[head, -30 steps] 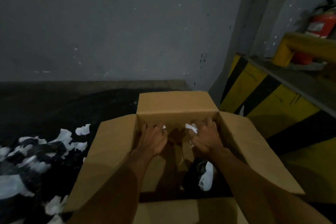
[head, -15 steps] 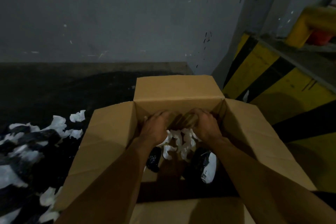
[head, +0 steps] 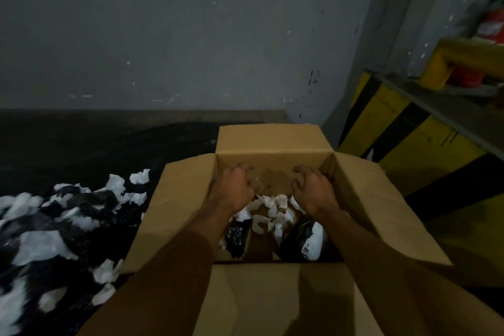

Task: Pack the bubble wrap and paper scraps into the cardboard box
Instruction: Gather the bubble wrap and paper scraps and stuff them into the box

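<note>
Both hands are inside the cardboard box (head: 272, 144), close to its far wall. The right hand (head: 313, 191) is clawed open with nothing in it. The left hand (head: 234, 188) is curled tighter and blurred, so I cannot tell whether it holds a scrap. White paper scraps (head: 272, 210) lie loose on the box bottom between them, with dark crinkled wrap (head: 237, 237), probably the bubble wrap, nearer the near wall.

This looks like the drop-and-settle step. It is best to open the fingers low so nothing flutters over the rim, then spread the scraps flat into the corners, since a large pile (head: 54, 226) waits on the floor (head: 109, 144) by the box's left side.

The box stands mouth up with its flaps splayed outward. Its long axis seems to run from the person toward the wall, though the wide lens makes this unsure.
</note>
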